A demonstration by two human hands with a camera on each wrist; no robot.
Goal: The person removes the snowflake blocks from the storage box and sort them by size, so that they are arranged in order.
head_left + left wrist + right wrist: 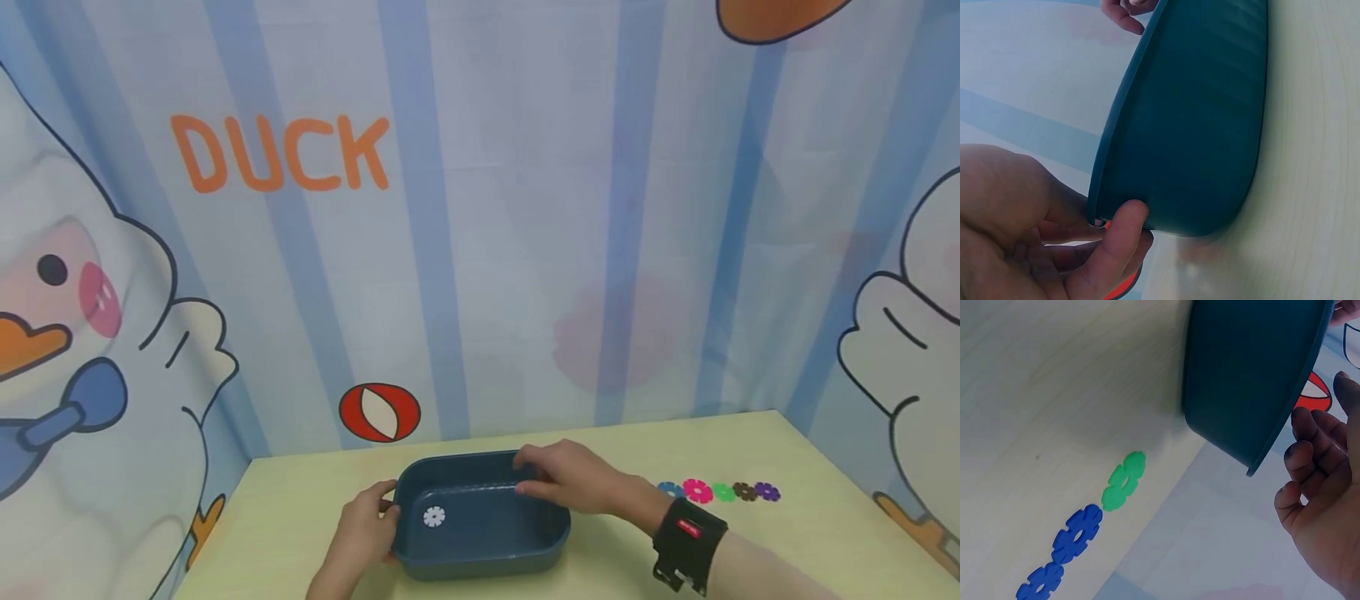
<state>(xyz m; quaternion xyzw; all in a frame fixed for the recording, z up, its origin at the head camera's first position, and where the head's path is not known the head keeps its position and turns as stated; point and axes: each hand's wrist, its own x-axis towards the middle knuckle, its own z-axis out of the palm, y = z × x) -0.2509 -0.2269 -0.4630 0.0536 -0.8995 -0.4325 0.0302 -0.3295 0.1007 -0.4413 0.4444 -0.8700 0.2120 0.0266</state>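
A dark blue rectangular plastic basin (480, 562) with rounded corners sits on the table. Inside it, toward the left, lies one white flower-shaped plastic disc (433, 517). My left hand (362, 527) holds the basin's left end, its thumb (1124, 228) against the outer wall in the left wrist view. Over the basin's right end is my right hand (573, 477), palm down with fingers loosely bent. In the right wrist view its fingers (1304, 456) are close to the rim, and no object shows between them. Whether they touch the rim, I cannot tell.
On the table to the right, a row of flower-shaped discs (697, 491) in blue, pink, green, brown and purple lies partly behind my right wrist. The pale yellow table (750, 442) ends at a striped curtain (517, 250) printed with ducks.
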